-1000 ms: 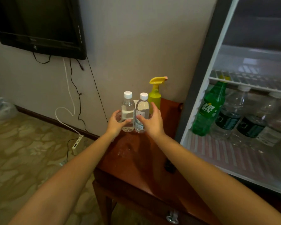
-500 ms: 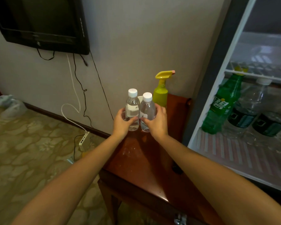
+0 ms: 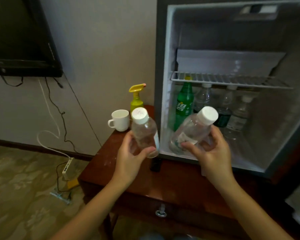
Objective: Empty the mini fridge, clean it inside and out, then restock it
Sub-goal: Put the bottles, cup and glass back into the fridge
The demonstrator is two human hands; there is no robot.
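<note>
Just before the open mini fridge (image 3: pixel 165 94), each hand carries a small white-capped water bottle. The left hand (image 3: pixel 132 159) curls its fingers round the left bottle (image 3: pixel 144 131) above the wooden table (image 3: pixel 109 163), while the right hand (image 3: pixel 213 153) grips the right bottle (image 3: pixel 193 129), tilted, at the fridge's lower opening. Farther in, a green soda bottle (image 3: pixel 184 106) stands under the wire shelf (image 3: pixel 223 80) — a white mug (image 3: pixel 119 120) and a spray bottle (image 3: pixel 136 100) sit left of the fridge.

Mug (image 3: pixel 120 120) on table (image 3: pixel 100 163), left of fridge (image 3: pixel 164 66)
</note>
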